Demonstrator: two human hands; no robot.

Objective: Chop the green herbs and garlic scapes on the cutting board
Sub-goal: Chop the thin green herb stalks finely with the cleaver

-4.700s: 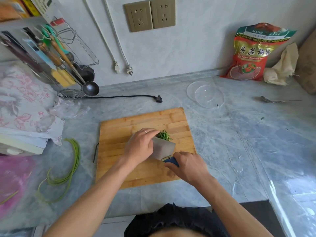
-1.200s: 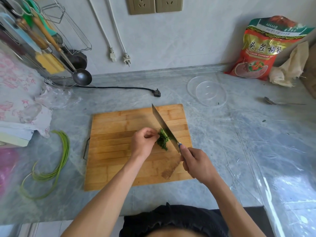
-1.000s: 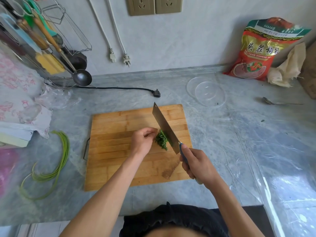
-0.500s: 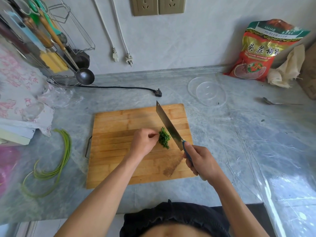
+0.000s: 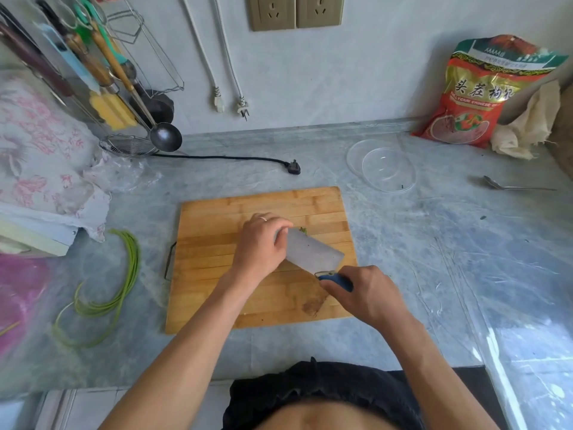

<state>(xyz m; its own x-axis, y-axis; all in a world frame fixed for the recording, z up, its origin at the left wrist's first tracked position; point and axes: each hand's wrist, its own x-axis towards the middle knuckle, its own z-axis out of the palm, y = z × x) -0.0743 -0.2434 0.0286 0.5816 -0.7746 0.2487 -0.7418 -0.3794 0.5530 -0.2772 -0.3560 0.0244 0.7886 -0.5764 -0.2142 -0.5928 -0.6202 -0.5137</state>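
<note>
The cleaver (image 5: 313,254) has swung from upright to tilted flat over the herbs (image 5: 303,230) on the cutting board (image 5: 217,243), hiding most of them, probably gathering the pile. Right hand (image 5: 362,294) fingers wrap its blue handle; left hand (image 5: 262,243) curls against the blade. Garlic scapes (image 5: 124,280) remain uncut on the counter (image 5: 434,274).

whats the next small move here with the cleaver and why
Probably tip the cleaver back upright and chop again. Its blade lies tilted flat over the green herbs on the cutting board, with only a few sprigs showing past its top edge. The right hand grips the blue handle; the left hand rests at the blade's far end. The garlic scapes lie uncut on the counter.
</note>
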